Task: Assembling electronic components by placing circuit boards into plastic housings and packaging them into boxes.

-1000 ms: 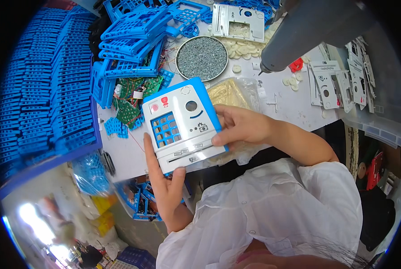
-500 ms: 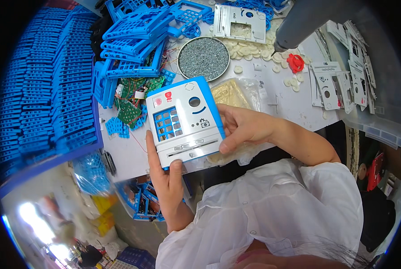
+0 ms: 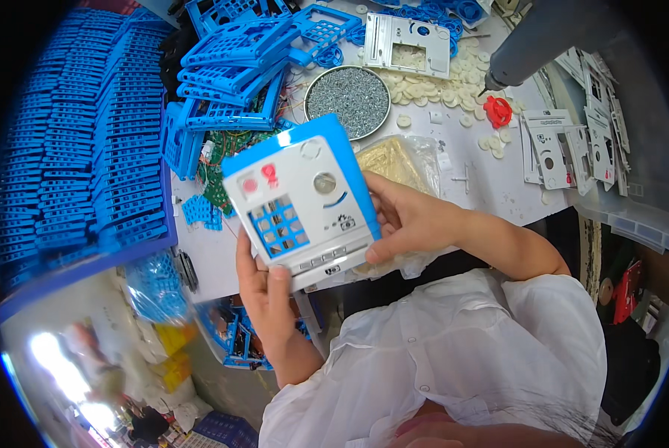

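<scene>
Both my hands hold a blue plastic housing with a white printed front panel (image 3: 286,179), tilted above the table. A blue grid shows through the panel's square window, beside a round hole. My left hand (image 3: 265,295) grips the lower left corner, its thumb on the front edge. On the right side my right hand (image 3: 405,220) is closed round the housing, thumb on the front and fingers partly hidden behind it. Under and behind the right hand lies a clear bag with a yellowish block (image 3: 401,160).
A round tray of small metal screws (image 3: 347,101) sits beyond the housing. Stacked blue frames (image 3: 233,71) and a bin of blue parts (image 3: 73,142) stand left. An electric screwdriver (image 3: 532,45) hangs at upper right, near white discs (image 3: 454,93), a red part (image 3: 498,112) and white panels (image 3: 551,149).
My hands have tilted the housing, its top swinging to the left and its face turning. The whole view has shifted slightly.
</scene>
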Tool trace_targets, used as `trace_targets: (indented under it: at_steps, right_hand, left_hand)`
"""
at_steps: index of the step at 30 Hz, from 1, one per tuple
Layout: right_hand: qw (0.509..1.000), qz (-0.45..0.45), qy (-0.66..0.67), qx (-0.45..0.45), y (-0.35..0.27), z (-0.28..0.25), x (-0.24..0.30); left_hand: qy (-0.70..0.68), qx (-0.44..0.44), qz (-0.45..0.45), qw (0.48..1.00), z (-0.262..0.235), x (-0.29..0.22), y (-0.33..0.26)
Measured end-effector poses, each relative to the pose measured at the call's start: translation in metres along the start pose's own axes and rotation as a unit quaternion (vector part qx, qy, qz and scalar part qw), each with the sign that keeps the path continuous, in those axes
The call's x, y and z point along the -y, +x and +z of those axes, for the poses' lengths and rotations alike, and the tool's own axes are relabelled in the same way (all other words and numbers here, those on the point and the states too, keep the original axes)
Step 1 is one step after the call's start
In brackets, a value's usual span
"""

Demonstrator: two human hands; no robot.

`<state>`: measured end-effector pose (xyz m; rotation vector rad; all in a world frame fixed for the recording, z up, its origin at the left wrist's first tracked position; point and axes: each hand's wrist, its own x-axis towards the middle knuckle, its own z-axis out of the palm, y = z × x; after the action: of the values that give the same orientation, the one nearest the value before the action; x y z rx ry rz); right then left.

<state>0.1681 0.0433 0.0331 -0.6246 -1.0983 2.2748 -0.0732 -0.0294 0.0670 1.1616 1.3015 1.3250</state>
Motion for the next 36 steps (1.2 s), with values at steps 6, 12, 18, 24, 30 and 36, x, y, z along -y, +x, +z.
trace_targets:
  at_steps: [6, 12, 18, 24, 30, 36]
  right_hand:
    - [0.995, -0.069, -0.023, -0.062, -0.004, 0.007, 0.004]
    - [0.975, -0.110, -0.175, -0.078, -0.013, 0.000, 0.006]
    - [0.679, -0.390, -0.619, -0.061, -0.020, -0.019, 0.047]
    - [0.578, -0.459, -0.671, -0.073, -0.015, -0.031, 0.054]
    - [0.925, -0.205, -0.253, -0.196, -0.048, -0.023, 0.008]
    - [0.968, -0.107, -0.070, -0.216, -0.066, -0.014, -0.030]
  left_hand:
    - [-0.031, 0.034, -0.043, 0.998, -0.012, 0.011, 0.003]
    - [0.036, 0.049, 0.004, 0.998, -0.013, 0.028, -0.002]
    - [-0.153, 0.107, -0.063, 0.980, -0.021, 0.003, 0.025]
    - [-0.104, 0.153, -0.123, 0.975, -0.001, 0.002, 0.037]
    - [-0.044, 0.105, -0.066, 0.991, 0.030, 0.020, 0.017]
    - [-0.040, 0.098, -0.102, 0.989, 0.043, 0.050, -0.004]
